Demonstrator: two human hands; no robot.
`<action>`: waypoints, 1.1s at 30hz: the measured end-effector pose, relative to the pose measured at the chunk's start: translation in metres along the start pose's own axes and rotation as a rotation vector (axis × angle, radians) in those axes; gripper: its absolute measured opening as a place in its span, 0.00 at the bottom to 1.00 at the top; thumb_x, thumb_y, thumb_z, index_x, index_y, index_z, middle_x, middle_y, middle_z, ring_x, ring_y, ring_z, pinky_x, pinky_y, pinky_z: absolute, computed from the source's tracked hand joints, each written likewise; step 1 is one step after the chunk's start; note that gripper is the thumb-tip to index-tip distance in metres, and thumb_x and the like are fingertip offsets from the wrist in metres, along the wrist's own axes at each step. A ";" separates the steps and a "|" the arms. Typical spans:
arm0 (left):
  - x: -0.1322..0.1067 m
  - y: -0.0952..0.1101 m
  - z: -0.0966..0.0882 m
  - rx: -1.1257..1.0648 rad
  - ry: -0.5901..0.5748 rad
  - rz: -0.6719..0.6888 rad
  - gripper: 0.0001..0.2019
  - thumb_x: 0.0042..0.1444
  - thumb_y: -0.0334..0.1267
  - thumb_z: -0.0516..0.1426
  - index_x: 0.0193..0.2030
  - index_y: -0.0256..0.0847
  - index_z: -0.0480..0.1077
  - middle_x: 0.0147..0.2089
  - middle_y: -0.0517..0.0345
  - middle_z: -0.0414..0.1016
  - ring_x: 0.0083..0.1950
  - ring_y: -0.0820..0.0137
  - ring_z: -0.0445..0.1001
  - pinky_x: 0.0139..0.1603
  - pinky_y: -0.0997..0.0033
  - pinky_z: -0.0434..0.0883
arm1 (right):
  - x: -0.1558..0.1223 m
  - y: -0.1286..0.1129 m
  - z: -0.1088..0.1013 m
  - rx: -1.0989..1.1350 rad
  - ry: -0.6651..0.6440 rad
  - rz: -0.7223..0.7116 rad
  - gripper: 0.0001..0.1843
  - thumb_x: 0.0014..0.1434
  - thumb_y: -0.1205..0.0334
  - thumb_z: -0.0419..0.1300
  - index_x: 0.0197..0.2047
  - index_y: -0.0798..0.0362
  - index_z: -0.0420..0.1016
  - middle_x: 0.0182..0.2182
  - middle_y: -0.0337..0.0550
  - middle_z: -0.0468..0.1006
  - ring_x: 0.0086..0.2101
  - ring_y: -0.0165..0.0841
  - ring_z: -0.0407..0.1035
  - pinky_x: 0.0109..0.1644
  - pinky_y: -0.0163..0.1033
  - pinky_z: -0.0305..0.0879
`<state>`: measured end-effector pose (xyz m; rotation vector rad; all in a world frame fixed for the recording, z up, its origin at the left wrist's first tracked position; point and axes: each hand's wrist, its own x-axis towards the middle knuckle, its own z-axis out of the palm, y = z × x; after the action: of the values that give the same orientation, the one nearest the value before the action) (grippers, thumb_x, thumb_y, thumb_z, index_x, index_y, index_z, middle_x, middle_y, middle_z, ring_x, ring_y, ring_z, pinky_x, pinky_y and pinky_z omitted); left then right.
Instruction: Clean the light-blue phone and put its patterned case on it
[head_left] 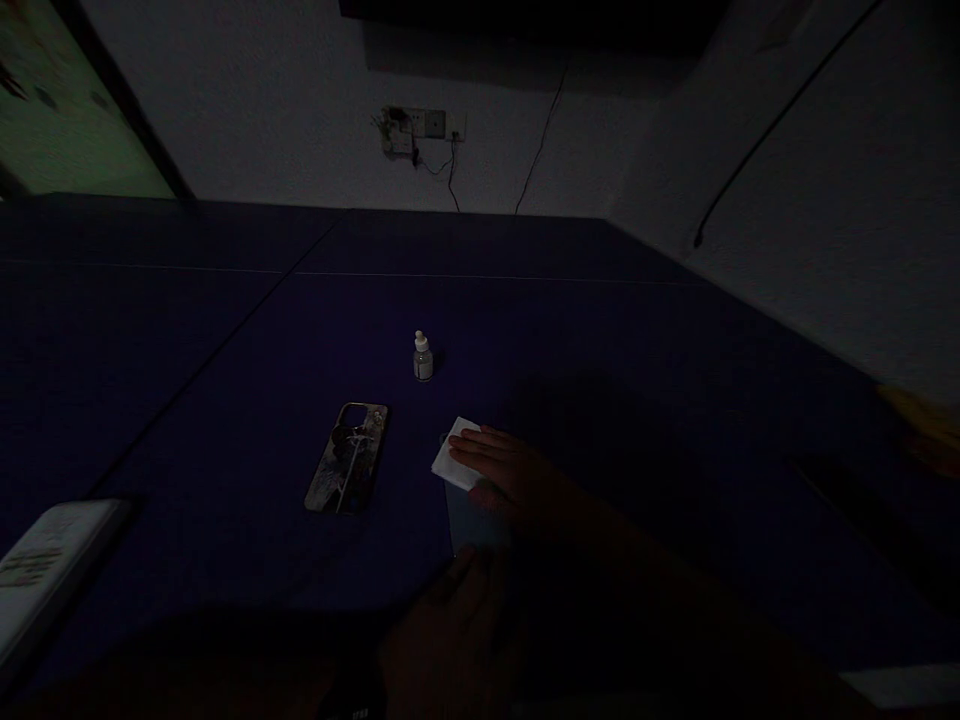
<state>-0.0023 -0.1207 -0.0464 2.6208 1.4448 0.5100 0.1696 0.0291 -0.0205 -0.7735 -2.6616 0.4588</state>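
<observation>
A folded white wipe (455,462) lies on the upper end of a flat phone (476,522) on the dark blue table. My right hand (504,470) presses down on the wipe, its fingers stretched out and close together. At the phone's near end is my left hand (457,610), with its fingertips on the edge, gripping it; much of this hand is lost in shadow. To the left lies a phone case (349,460) with a dark printed picture and a camera cutout. A small clear dropper bottle (423,362) with a white top stands upright beyond the phone.
A white box (56,560) with printed writing sits at the left edge. On the right, a dark long object (855,510) is hard to make out, with something yellow (922,425) near the wall. Sockets (420,125) with cables are on the back wall. The room is dim.
</observation>
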 end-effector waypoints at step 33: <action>0.008 -0.008 -0.012 0.053 0.049 0.217 0.17 0.66 0.38 0.52 0.57 0.42 0.74 0.59 0.43 0.77 0.52 0.57 0.80 0.43 0.58 0.81 | -0.048 0.010 -0.039 0.162 -0.052 0.028 0.24 0.64 0.57 0.65 0.62 0.46 0.74 0.60 0.45 0.77 0.64 0.39 0.67 0.66 0.51 0.66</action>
<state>-0.0088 -0.1107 -0.0352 2.8435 1.2081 0.5685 0.2272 0.0183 -0.0001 -0.7597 -2.6241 0.7008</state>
